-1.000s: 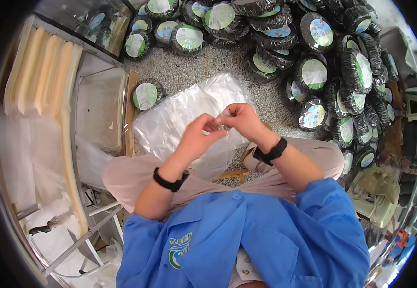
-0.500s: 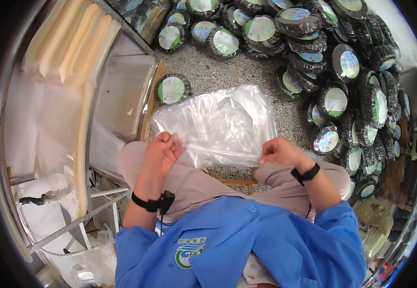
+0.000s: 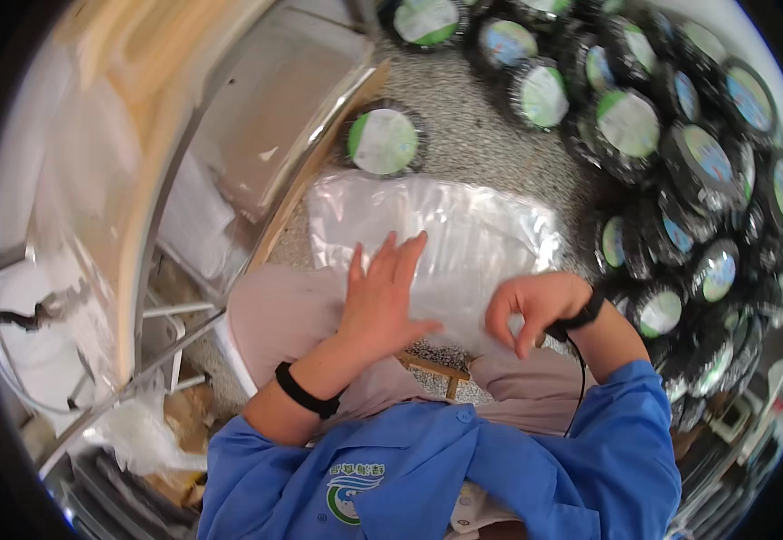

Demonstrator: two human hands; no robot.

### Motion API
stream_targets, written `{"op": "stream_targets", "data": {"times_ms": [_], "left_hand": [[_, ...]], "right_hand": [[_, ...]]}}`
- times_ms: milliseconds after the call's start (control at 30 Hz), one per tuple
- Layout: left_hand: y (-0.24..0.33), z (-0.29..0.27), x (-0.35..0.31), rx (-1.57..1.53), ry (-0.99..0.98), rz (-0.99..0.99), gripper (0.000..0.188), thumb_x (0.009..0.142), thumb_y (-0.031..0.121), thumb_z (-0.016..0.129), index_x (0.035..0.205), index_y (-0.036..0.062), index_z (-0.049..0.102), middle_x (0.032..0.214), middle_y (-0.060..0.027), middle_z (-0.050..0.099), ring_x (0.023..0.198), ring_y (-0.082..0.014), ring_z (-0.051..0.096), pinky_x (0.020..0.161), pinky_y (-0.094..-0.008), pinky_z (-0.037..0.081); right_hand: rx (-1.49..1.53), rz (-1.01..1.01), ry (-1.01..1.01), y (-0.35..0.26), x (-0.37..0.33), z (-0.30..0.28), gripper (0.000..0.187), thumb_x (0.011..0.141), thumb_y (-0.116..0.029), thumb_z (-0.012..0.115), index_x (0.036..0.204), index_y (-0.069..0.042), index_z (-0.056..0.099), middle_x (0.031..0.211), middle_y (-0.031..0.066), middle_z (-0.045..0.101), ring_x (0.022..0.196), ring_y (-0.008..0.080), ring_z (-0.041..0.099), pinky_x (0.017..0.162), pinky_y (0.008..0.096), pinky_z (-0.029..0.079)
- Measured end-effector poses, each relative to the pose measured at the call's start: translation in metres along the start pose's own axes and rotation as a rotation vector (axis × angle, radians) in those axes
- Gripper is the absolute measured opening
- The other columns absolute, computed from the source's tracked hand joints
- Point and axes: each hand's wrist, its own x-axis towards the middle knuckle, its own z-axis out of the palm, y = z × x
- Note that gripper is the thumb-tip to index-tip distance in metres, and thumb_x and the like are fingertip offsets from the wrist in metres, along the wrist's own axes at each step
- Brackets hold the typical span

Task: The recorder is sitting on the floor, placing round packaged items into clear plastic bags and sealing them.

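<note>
A pile of flat, clear plastic sheets [image 3: 445, 216] lies in front of my crossed legs, shiny and slightly creased. Over its near left part my left hand [image 3: 382, 292] is open, palm down, with the fingers spread and the thumb pointing right. My right hand [image 3: 535, 310] is curled at the near right corner, thumb and forefinger bent together in a loose ring. The near edge of the plastic runs up to those fingertips and seems pinched there. Whether the sheets are joined as bags, I cannot tell.
One black-wrapped round pack [image 3: 382, 139] with a white and green label sits beyond the plastic. Many similar packs [image 3: 625, 121] are heaped at the right. A wooden-edged board [image 3: 306, 148] and a metal-framed rack [image 3: 162, 184] stand left. A small wooden piece [image 3: 436, 367] lies between my legs.
My left hand has gone from closed at the near left edge to spread over the plastic. My right hand has moved slightly nearer. The view has shifted, and the plastic lies flatter.
</note>
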Motion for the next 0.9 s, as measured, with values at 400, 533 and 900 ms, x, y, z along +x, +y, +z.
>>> {"op": "stream_targets", "data": {"times_ms": [400,533,900], "left_hand": [[-0.052,-0.014,0.021,-0.217,-0.165,-0.282,0.021,0.083,0.006,0.068,0.103,0.0017,0.063,0.102,-0.0107,0.066,0.084,-0.024,0.065,0.074,-0.0376,0.051],[-0.055,-0.021,0.026,-0.391,0.126,-0.273,0.02,0.086,0.004,0.066,0.105,0.0014,0.062,0.098,-0.0075,0.064,0.074,-0.0175,0.062,0.066,-0.0307,0.05],[-0.027,-0.011,0.013,-0.498,0.378,-0.024,0.022,0.087,0.002,0.068,0.108,0.0032,0.061,0.086,-0.0002,0.054,0.066,-0.0041,0.043,0.054,-0.0181,0.034]], "right_hand": [[0.03,-0.44,-0.258,-0.068,0.028,-0.094,0.036,0.081,-0.03,0.081,0.07,0.0,0.064,0.068,0.01,0.061,0.068,0.0246,0.058,0.063,0.0368,0.042],[0.036,-0.285,0.732,-0.065,0.082,-0.157,0.061,0.099,-0.054,0.049,0.092,0.003,0.067,0.085,0.0123,0.067,0.08,0.0226,0.062,0.076,0.033,0.05],[0.032,-0.078,1.276,0.029,0.176,-0.258,0.106,0.057,-0.048,0.092,0.126,0.019,0.047,0.118,0.0302,0.061,0.108,0.0348,0.063,0.091,0.0392,0.051]]}}
